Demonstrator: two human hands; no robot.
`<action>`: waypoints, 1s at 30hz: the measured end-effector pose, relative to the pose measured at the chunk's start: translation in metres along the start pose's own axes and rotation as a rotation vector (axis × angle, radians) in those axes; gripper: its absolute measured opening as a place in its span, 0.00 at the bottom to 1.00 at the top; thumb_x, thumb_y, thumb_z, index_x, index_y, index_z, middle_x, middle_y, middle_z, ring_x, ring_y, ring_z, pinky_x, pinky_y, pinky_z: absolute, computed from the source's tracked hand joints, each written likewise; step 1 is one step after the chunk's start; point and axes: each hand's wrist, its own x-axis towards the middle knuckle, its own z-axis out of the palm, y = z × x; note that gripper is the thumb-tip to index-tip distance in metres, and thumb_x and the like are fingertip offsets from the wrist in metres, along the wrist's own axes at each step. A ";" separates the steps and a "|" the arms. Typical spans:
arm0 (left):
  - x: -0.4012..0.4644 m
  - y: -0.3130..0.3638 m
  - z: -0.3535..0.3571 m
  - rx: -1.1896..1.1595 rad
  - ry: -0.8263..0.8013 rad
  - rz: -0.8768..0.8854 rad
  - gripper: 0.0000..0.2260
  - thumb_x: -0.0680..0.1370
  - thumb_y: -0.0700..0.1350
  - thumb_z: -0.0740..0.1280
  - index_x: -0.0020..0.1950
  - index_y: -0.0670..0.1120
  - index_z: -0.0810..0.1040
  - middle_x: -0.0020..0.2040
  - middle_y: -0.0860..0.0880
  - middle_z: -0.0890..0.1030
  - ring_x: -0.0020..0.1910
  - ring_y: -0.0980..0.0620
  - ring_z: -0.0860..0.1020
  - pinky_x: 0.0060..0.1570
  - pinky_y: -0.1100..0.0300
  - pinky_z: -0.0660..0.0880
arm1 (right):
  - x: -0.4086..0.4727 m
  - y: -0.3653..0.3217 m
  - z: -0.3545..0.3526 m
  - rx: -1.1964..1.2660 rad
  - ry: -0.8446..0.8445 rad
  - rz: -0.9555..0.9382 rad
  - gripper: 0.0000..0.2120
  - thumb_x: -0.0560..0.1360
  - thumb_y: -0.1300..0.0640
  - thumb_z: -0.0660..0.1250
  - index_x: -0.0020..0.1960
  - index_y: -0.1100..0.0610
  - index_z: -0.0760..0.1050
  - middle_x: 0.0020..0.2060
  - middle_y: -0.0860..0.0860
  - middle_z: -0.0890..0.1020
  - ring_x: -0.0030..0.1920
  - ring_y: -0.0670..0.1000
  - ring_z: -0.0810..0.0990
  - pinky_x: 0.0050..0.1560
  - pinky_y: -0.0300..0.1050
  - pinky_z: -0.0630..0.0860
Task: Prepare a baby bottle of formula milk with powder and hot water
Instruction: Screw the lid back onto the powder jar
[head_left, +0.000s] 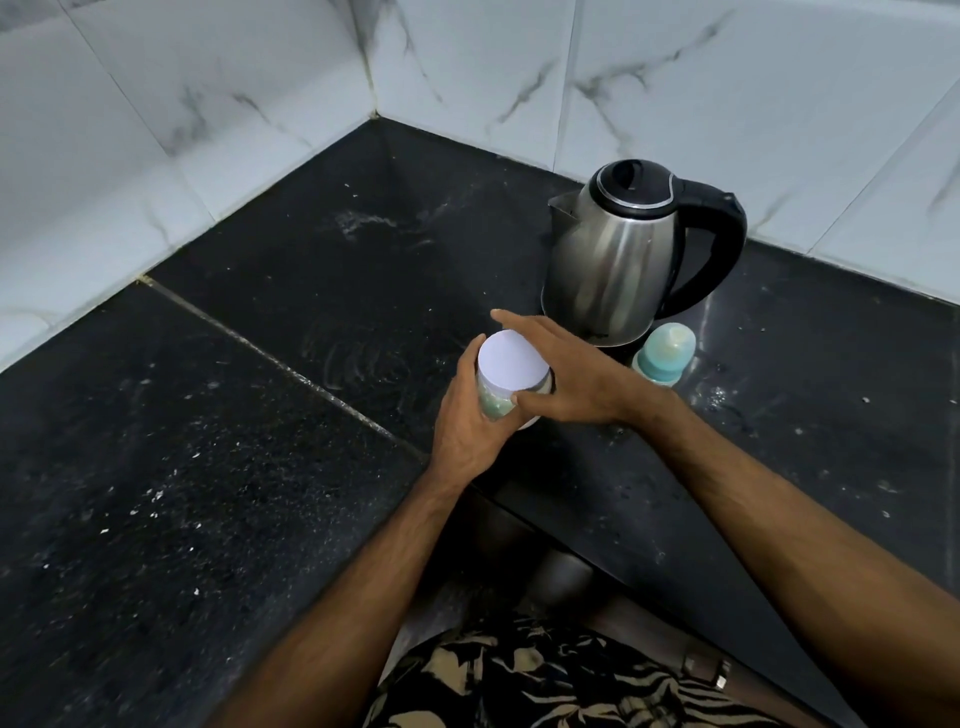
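Note:
A clear jar with a white lid (511, 366) stands at the counter's inner corner, pale powder showing through its side. My left hand (467, 423) grips the jar's body from the left. My right hand (566, 371) lies over the lid's right edge, thumb against the rim at the front and fingers stretched along the far side. A baby bottle (665, 353) with a teal collar and a clear cap stands just right of my right hand. Behind both sits a steel kettle (623, 249) with a black lid and handle, on its base.
The black granite counter (260, 415) runs along two white marble-tiled walls (208, 104) that meet at the back. Water drops and pale streaks mark the stone near the kettle and the bottle. The counter's front edge falls away below my forearms.

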 end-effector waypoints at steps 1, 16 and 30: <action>0.000 0.001 0.000 0.004 0.003 -0.008 0.46 0.66 0.62 0.75 0.78 0.49 0.60 0.71 0.56 0.70 0.66 0.62 0.70 0.58 0.74 0.70 | 0.000 0.000 0.001 -0.027 0.036 0.021 0.45 0.70 0.47 0.74 0.79 0.49 0.54 0.72 0.50 0.67 0.69 0.50 0.68 0.70 0.51 0.69; -0.002 -0.001 0.000 0.015 0.017 -0.015 0.44 0.66 0.63 0.74 0.78 0.53 0.60 0.70 0.57 0.72 0.66 0.61 0.72 0.61 0.65 0.73 | 0.004 0.009 0.009 0.120 0.033 0.002 0.41 0.71 0.53 0.76 0.77 0.54 0.59 0.74 0.50 0.66 0.72 0.47 0.66 0.73 0.47 0.66; -0.002 -0.001 0.002 0.015 0.015 -0.027 0.46 0.64 0.64 0.73 0.78 0.53 0.59 0.72 0.55 0.71 0.68 0.58 0.71 0.62 0.61 0.72 | 0.004 0.004 0.004 0.083 0.047 0.085 0.46 0.68 0.50 0.78 0.78 0.49 0.56 0.73 0.49 0.66 0.71 0.49 0.67 0.72 0.47 0.66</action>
